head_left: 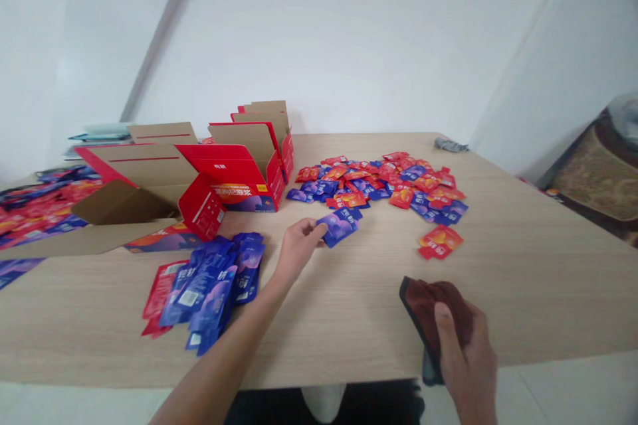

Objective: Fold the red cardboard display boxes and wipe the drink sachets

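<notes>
My left hand (300, 246) pinches a small blue-purple sachet (341, 226) by its left end, just above the table and in front of the sachet pile. The fingers of my right hand (466, 352) are wrapped round a dark red cloth (438, 312) with a black edge, close to the front of the table. Past the held sachet lies a loose pile of red-orange and blue sachets (353, 179). One orange-red sachet (440, 241) lies apart from that pile, nearer to my right hand. Left of my left forearm, several blue pouches (209, 285) overlap a red pouch (163, 295).
An open red carton (202, 207) has its flaps spread at the left. More red cartons (244, 176) stand behind it in a row. Red and blue packets (47, 206) are heaped at the far left. A grey crumpled item (450, 145) rests by the back right edge of the wooden table (349, 332).
</notes>
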A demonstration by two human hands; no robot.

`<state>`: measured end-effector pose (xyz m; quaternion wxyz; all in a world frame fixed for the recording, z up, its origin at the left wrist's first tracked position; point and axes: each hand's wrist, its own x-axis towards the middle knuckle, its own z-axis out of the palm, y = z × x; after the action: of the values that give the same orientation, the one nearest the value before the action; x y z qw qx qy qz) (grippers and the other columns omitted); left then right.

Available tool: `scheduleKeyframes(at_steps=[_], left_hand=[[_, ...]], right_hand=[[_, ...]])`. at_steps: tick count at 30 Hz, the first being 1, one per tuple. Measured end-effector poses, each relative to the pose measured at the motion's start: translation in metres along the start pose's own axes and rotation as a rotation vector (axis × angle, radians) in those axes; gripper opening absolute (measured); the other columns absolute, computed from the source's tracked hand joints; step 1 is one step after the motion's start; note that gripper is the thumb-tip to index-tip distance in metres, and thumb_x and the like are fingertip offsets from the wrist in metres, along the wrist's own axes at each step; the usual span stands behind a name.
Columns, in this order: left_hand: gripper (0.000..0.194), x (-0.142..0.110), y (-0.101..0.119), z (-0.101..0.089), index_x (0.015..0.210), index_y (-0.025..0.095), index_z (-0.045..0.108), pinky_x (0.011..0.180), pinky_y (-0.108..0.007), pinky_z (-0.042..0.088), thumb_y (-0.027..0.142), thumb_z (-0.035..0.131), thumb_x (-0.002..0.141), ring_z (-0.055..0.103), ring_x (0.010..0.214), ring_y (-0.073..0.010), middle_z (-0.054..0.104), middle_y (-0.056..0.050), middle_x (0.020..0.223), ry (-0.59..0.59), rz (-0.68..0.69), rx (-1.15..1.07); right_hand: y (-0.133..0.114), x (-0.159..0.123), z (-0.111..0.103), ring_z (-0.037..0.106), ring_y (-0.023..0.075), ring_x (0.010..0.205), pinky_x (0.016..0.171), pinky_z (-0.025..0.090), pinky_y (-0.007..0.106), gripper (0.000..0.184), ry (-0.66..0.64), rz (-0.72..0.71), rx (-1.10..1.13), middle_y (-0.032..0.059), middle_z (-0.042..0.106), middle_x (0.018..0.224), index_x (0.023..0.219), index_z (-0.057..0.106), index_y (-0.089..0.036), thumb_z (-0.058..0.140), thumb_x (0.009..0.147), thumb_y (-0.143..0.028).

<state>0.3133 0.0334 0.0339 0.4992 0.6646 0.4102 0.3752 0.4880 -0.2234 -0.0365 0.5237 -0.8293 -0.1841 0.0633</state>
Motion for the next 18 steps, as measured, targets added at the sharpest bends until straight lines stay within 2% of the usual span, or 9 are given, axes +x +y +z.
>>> scheduleKeyframes(at_steps=[5,7,10,14,16,18], left_hand=[[0.044,-0.101,-0.016,-0.015,0.083,0.018,0.054,0.066,-0.027,0.058,0.057,0.074,0.081,0.065,0.07,-0.0142,0.062,-0.001,0.078,-0.127,-0.224,-0.242],[0.043,-0.13,-0.024,-0.018,0.085,0.018,0.054,0.068,-0.024,0.058,0.053,0.078,0.081,0.065,0.074,-0.0129,0.062,0.0,0.083,-0.121,-0.307,-0.356],[0.04,-0.154,-0.036,-0.022,0.093,0.019,0.053,0.073,-0.025,0.06,0.047,0.081,0.084,0.065,0.081,-0.0123,0.059,0.001,0.091,-0.079,-0.361,-0.432],[0.044,-0.169,-0.046,-0.031,0.121,0.025,0.048,0.066,-0.03,0.062,0.043,0.074,0.09,0.068,0.076,-0.0151,0.057,0.002,0.098,-0.073,-0.227,-0.204],[0.042,-0.173,-0.047,-0.037,0.132,0.026,0.047,0.067,-0.032,0.061,0.038,0.066,0.097,0.069,0.075,-0.0168,0.061,0.0,0.099,-0.089,-0.083,0.06],[0.035,-0.176,-0.047,-0.044,0.134,0.026,0.053,0.078,-0.036,0.061,0.034,0.06,0.101,0.07,0.086,-0.0203,0.066,-0.004,0.104,-0.123,0.102,0.365]], right_hand=[[0.005,0.002,0.001,0.065,0.0398,0.105,0.086,0.049,0.049,0.081,0.053,-0.011,-0.054,0.0177,0.072,0.112,0.127,0.061,-0.019,0.052,0.081,-0.086],[0.009,0.004,0.002,0.066,0.0392,0.102,0.085,0.049,0.049,0.081,0.072,-0.037,-0.053,0.0178,0.072,0.11,0.125,0.062,-0.019,0.053,0.08,-0.086],[0.016,0.006,0.003,0.065,0.0375,0.103,0.087,0.048,0.048,0.078,0.092,-0.095,-0.06,0.0185,0.071,0.112,0.126,0.062,-0.017,0.056,0.083,-0.082],[0.02,0.008,0.003,0.066,0.0354,0.1,0.086,0.049,0.046,0.076,0.098,-0.127,-0.075,0.0187,0.072,0.11,0.128,0.062,-0.016,0.057,0.085,-0.078],[0.021,0.009,0.003,0.067,0.0353,0.1,0.085,0.049,0.046,0.076,0.098,-0.129,-0.078,0.0187,0.072,0.11,0.128,0.062,-0.015,0.058,0.085,-0.078],[0.021,0.009,0.003,0.067,0.0355,0.101,0.084,0.049,0.045,0.075,0.103,-0.129,-0.086,0.0184,0.072,0.109,0.127,0.063,-0.015,0.059,0.085,-0.078]])
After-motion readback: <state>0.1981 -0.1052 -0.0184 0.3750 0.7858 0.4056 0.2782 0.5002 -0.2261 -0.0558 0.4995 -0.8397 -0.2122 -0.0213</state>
